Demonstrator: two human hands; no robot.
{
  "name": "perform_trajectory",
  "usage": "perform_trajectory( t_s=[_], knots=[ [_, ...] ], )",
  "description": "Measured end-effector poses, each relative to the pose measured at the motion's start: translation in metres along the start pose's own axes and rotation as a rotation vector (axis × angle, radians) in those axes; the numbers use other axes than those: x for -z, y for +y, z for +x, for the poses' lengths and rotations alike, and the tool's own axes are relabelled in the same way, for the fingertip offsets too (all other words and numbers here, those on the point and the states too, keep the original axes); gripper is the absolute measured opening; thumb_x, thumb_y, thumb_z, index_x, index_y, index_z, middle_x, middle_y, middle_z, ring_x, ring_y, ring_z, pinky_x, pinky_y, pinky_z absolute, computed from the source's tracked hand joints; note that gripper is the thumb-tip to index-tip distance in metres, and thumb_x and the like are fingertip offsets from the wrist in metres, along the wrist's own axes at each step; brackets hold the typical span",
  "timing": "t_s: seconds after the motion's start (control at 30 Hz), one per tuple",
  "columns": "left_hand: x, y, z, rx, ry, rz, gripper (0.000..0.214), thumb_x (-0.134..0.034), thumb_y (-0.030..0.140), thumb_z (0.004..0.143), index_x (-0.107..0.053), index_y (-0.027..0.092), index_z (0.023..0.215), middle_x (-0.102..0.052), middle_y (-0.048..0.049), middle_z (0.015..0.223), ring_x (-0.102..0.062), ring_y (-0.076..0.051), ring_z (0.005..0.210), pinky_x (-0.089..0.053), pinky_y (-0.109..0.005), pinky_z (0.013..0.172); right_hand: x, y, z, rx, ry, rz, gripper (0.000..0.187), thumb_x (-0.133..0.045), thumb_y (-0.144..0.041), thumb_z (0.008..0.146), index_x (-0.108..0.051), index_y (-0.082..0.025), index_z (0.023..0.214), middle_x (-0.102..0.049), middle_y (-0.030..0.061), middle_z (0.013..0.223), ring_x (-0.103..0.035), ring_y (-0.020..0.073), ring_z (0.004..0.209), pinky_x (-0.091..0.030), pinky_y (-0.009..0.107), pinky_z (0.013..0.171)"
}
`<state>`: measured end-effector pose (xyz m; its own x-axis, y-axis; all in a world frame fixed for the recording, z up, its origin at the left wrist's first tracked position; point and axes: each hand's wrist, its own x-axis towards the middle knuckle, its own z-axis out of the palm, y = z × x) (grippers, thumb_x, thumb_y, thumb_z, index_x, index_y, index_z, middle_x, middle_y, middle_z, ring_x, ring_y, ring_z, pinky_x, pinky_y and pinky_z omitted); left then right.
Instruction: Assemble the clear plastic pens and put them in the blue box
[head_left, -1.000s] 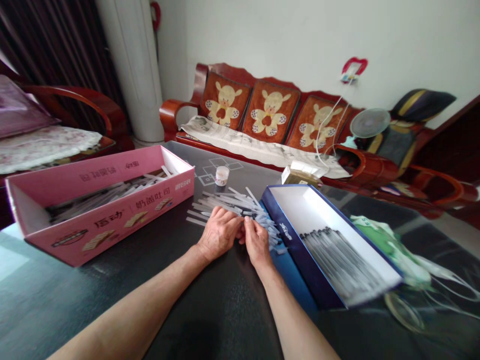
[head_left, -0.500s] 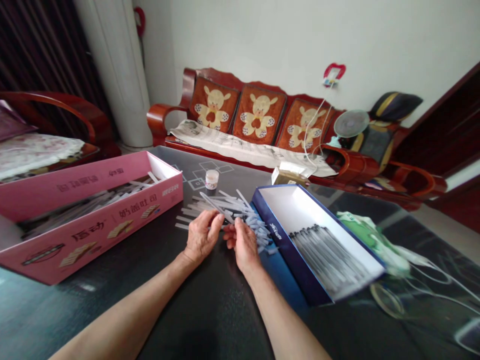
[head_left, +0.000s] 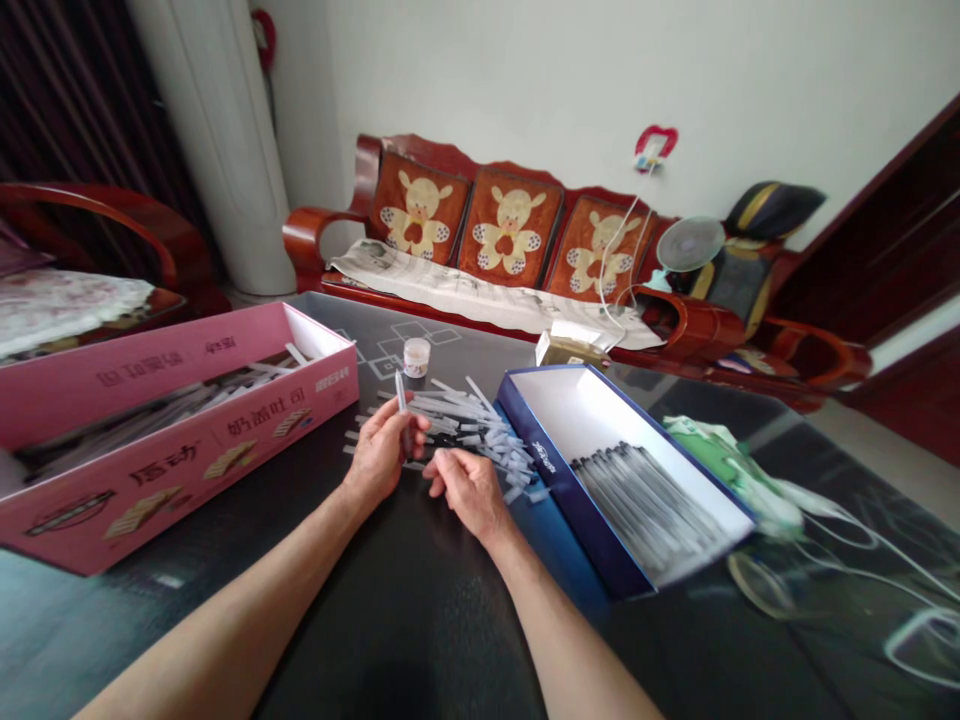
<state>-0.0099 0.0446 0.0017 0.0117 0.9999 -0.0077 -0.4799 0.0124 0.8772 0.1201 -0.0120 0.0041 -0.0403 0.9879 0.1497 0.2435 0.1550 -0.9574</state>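
A slim translucent pen (head_left: 400, 390) stands nearly upright in my left hand (head_left: 381, 448), its tip pointing up, the thumb and fingers closed round its lower part. My right hand (head_left: 471, 490) is just to the right, its fingers curled and the thumb pressed to the forefinger. Whatever they hold, if anything, is too small to make out. Behind both hands lies a loose pile of pale pen tubes (head_left: 450, 405) and short translucent caps (head_left: 510, 455) on the dark tabletop, with a few small black pieces among them.
A long pink box (head_left: 247, 425) with many pale tubes stands at the left. On the right, a blue box (head_left: 551, 490) holds rows of pens (head_left: 645, 510) with black ends. A small white tub (head_left: 416, 357), a green plastic bag (head_left: 712, 455) and white cables (head_left: 847, 530) also lie on the table (head_left: 405, 620).
My hands have drawn apart, the left moving left. The slim pen now points up in my left hand; before, a pale tube lay slanted between both hands. The view has shifted slightly.
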Motion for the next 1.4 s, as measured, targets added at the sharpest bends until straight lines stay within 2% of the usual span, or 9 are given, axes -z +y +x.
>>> perform_trajectory(
  t_s=[0.1,0.2,0.43,0.7,0.9,1.03,1.13,1.27,1.4],
  knots=[
    [0.005,0.002,0.003,-0.132,0.096,0.221,0.041,-0.057,0.038,0.075,-0.06,0.013,0.107,-0.059,0.0019,0.064,-0.046,-0.008,0.045,-0.035,-0.019,0.041,0.024,-0.003,0.007,0.071,0.242,-0.094,0.037,-0.046,-0.045,0.088,-0.066,-0.016,0.078,-0.064,0.0017,0.063,-0.056,0.0118,0.053,-0.043,0.022,0.053],
    [0.01,-0.002,0.0,-0.381,0.137,0.686,0.032,-0.048,0.042,0.086,-0.066,0.017,0.094,-0.056,0.0022,0.059,-0.049,-0.009,0.051,-0.037,-0.02,0.05,0.054,-0.003,0.012,0.147,0.431,-0.353,0.027,-0.053,-0.039,0.084,-0.068,-0.017,0.084,-0.067,0.0039,0.076,-0.061,0.015,0.066,-0.046,0.025,0.063],
    [0.009,-0.018,-0.012,-0.837,-0.17,1.409,0.029,-0.042,0.037,0.094,-0.065,0.02,0.099,-0.065,-0.0045,0.082,-0.06,-0.015,0.077,-0.043,-0.022,0.065,0.068,0.01,0.004,0.166,0.064,-0.88,0.014,-0.06,-0.015,0.076,-0.072,-0.02,0.08,-0.063,0.0037,0.078,-0.06,0.0152,0.07,-0.045,0.026,0.069],
    [0.01,-0.02,-0.011,-0.881,-0.277,1.399,0.026,-0.042,0.03,0.095,-0.062,0.017,0.105,-0.063,-0.005,0.081,-0.06,-0.016,0.077,-0.048,-0.024,0.07,0.054,0.01,0.002,0.207,0.045,-0.899,0.016,-0.056,-0.016,0.08,-0.07,-0.021,0.085,-0.063,0.007,0.089,-0.062,0.0182,0.079,-0.047,0.029,0.073],
    [0.009,-0.018,-0.014,-0.887,-0.282,1.349,0.03,-0.041,0.028,0.095,-0.058,0.017,0.117,-0.065,-0.0057,0.082,-0.062,-0.015,0.076,-0.049,-0.023,0.066,0.045,0.015,0.013,0.013,0.332,-0.112,0.024,-0.061,-0.03,0.076,-0.066,-0.019,0.097,-0.069,0.0043,0.086,-0.063,0.0163,0.073,-0.051,0.029,0.066],
    [0.009,-0.019,-0.015,-0.892,-0.294,1.319,0.03,-0.041,0.027,0.095,-0.059,0.017,0.116,-0.064,-0.0056,0.081,-0.062,-0.015,0.074,-0.049,-0.023,0.066,0.037,0.017,0.016,-0.212,0.33,0.463,0.034,-0.07,-0.033,0.067,-0.066,-0.018,0.098,-0.07,0.004,0.087,-0.064,0.0139,0.07,-0.051,0.024,0.058],
    [0.008,-0.019,-0.016,-0.891,-0.294,1.313,0.03,-0.041,0.028,0.095,-0.06,0.018,0.115,-0.064,-0.0052,0.079,-0.062,-0.015,0.072,-0.049,-0.023,0.065,0.035,0.018,0.016,-0.258,0.302,0.649,0.034,-0.075,-0.029,0.062,-0.067,-0.018,0.093,-0.07,0.0033,0.086,-0.064,0.012,0.068,-0.05,0.022,0.056],
    [0.008,-0.02,-0.016,-0.879,-0.297,1.31,0.03,-0.041,0.028,0.094,-0.06,0.018,0.115,-0.066,-0.0056,0.081,-0.063,-0.015,0.073,-0.049,-0.022,0.066,0.04,0.018,0.017,-0.233,0.282,0.564,0.032,-0.071,-0.032,0.067,-0.066,-0.019,0.096,-0.07,0.0036,0.085,-0.064,0.0133,0.068,-0.051,0.024,0.057],
    [0.009,-0.02,-0.012,-0.853,-0.187,1.236,0.03,-0.041,0.028,0.095,-0.06,0.017,0.115,-0.068,-0.0065,0.085,-0.064,-0.016,0.081,-0.05,-0.023,0.074,0.051,0.015,0.014,0.041,0.189,-0.149,0.02,-0.061,-0.027,0.078,-0.07,-0.02,0.094,-0.068,0.0043,0.085,-0.062,0.016,0.073,-0.05,0.03,0.069]
  ],
)
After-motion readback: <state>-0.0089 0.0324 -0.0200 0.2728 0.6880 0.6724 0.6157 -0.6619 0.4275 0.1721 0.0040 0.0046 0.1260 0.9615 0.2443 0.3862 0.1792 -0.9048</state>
